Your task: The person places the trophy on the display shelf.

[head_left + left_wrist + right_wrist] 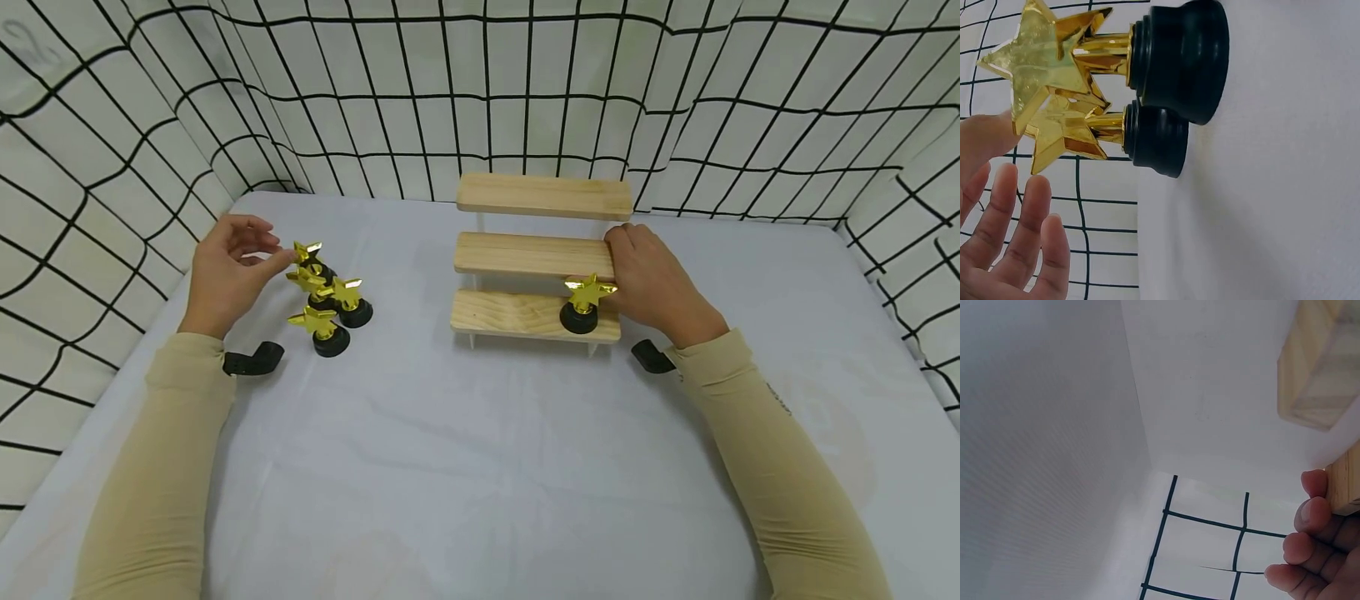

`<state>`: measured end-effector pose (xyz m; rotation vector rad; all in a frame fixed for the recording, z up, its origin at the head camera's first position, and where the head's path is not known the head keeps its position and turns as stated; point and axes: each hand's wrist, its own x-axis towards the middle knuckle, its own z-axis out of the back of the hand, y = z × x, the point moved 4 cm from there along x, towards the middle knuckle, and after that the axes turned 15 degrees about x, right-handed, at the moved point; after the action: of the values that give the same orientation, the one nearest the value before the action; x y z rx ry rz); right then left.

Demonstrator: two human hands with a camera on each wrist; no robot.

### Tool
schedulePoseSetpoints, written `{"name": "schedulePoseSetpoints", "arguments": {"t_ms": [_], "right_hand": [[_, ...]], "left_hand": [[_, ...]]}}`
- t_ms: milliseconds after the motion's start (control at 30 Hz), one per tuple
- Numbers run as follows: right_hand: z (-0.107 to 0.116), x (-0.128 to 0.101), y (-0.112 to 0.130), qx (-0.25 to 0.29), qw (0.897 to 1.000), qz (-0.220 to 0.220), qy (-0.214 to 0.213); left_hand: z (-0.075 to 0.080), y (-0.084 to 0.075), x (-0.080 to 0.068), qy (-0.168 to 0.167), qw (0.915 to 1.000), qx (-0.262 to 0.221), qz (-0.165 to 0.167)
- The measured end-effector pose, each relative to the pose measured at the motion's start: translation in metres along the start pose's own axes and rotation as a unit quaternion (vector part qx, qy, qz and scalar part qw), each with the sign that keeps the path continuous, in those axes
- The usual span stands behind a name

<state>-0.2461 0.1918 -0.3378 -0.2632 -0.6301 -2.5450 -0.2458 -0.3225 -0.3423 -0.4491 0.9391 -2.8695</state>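
Several gold star trophies (347,294) with round black bases stand in a cluster on the left of the white cloth. Beside the rearmost one is my left hand (225,273), its thumb tip at the star and the other fingers loosely bent, apart from it. The left wrist view shows two of the trophies (1175,59) close up, the fingers (1035,203) spread below. My right hand (654,283) grips the right end of the middle tier of a three-tier wooden stand (525,253), fingertips (1313,515) at the plank's end. One star trophy (581,318) stands on the bottom tier's right side.
Black wire grid panels (525,96) enclose the white-covered table (480,467) at the back and both sides. Clear supports lift the stand's tiers, with its top plank (543,195) close to the back grid. Black wrist mounts (255,358) protrude beside both sleeves.
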Motion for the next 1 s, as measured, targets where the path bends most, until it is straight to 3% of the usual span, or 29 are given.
{"name": "schedulePoseSetpoints", "arguments": {"t_ms": [300,800,1000], "right_hand": [[0.0,-0.001,-0.001,0.0,1.0,-0.001,0.0],[-0.001,-0.002,-0.002,0.004,1.0,0.009,-0.006],[-0.001,-0.001,-0.002,0.002,1.0,0.016,-0.011]], "left_hand": [[-0.008,0.009,0.006,0.051,0.9986,-0.014,0.006],[-0.013,0.021,0.007,0.058,0.998,-0.024,-0.007],[-0.018,0.023,0.007,0.08,0.9968,0.0,-0.009]]}}
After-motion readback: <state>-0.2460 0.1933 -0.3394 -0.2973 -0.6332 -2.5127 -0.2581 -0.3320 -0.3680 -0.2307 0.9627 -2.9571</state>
